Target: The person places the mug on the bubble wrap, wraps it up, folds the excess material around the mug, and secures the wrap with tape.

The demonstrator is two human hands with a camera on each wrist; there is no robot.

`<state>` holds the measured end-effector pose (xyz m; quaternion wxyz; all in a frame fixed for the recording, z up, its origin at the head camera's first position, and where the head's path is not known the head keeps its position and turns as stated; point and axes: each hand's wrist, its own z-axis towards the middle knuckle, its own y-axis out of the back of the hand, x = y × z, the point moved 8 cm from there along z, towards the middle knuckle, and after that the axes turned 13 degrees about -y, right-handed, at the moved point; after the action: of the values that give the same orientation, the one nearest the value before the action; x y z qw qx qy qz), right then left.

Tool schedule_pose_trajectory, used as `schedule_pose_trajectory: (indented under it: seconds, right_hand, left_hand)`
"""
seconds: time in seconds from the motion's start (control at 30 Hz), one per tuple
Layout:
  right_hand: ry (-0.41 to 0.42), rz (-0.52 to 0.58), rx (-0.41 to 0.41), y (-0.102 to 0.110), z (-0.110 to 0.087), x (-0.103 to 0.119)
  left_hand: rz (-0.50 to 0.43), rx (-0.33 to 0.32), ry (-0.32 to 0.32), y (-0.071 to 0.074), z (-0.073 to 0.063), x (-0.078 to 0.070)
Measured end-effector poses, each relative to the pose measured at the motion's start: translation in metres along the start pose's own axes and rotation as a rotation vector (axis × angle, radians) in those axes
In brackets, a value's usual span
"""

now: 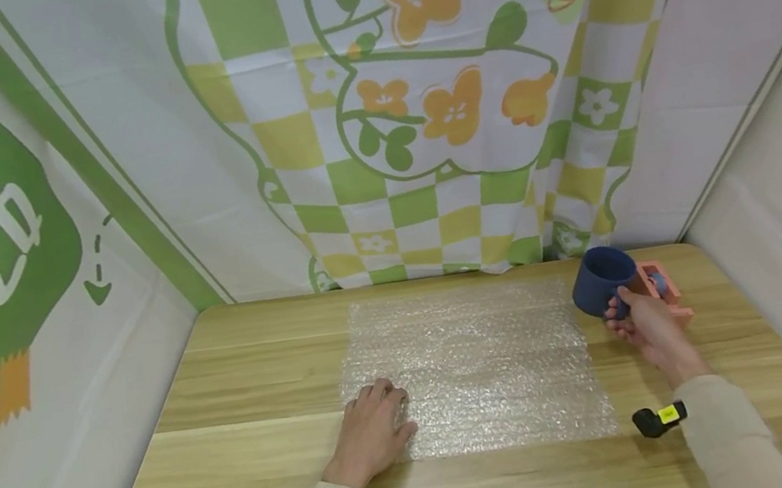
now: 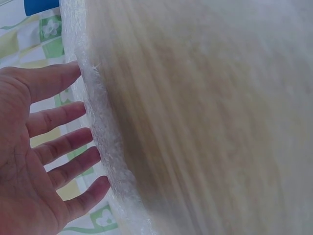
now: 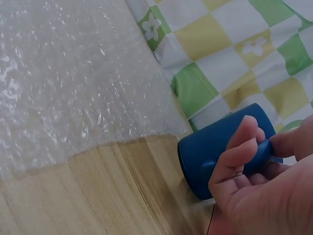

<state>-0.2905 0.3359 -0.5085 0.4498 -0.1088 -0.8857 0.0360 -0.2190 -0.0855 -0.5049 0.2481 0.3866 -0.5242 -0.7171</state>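
A dark blue mug (image 1: 598, 280) is at the back right, beside the sheet of bubble wrap (image 1: 471, 375) spread flat on the wooden table. My right hand (image 1: 652, 325) grips the mug by its handle; in the right wrist view the fingers (image 3: 234, 161) curl round that handle, and the mug's base (image 3: 193, 166) looks close to the tabletop. Whether it touches the table I cannot tell. On the left edge of the bubble wrap rests my left hand (image 1: 372, 432). Its fingers are spread with the tips touching the wrap in the left wrist view, and nothing is held.
Just right of the mug stands a coral-pink holder (image 1: 662, 283) with something blue-grey in it, partly hidden by the right hand. A patterned curtain (image 1: 432, 212) hangs along the table's back edge. White fabric walls flank the wooden table (image 1: 242, 468).
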Motion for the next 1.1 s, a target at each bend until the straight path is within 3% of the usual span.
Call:
schedule_pose_trajectory:
  seconds: [0.17,0.47,0.83,1.1]
  right_hand:
    - [0.021,0.031,-0.039,0.005,0.0,0.001]
    - [0.116,-0.003,0.01,-0.004,-0.013,0.017]
    - [0.214,-0.002,0.081,-0.033,-0.046,0.031]
    - [0.189,-0.081,0.046,-0.059,-0.051,0.021]
  left_hand:
    - [-0.005,0.01,0.007,-0.003,-0.001,0.001]
    - [-0.007,0.015,0.009,-0.002,-0.001,0.0]
    - [0.007,0.004,-0.007,0.001,0.0,-0.002]
    - [0.026,0.013,-0.006,0.003,0.003,-0.005]
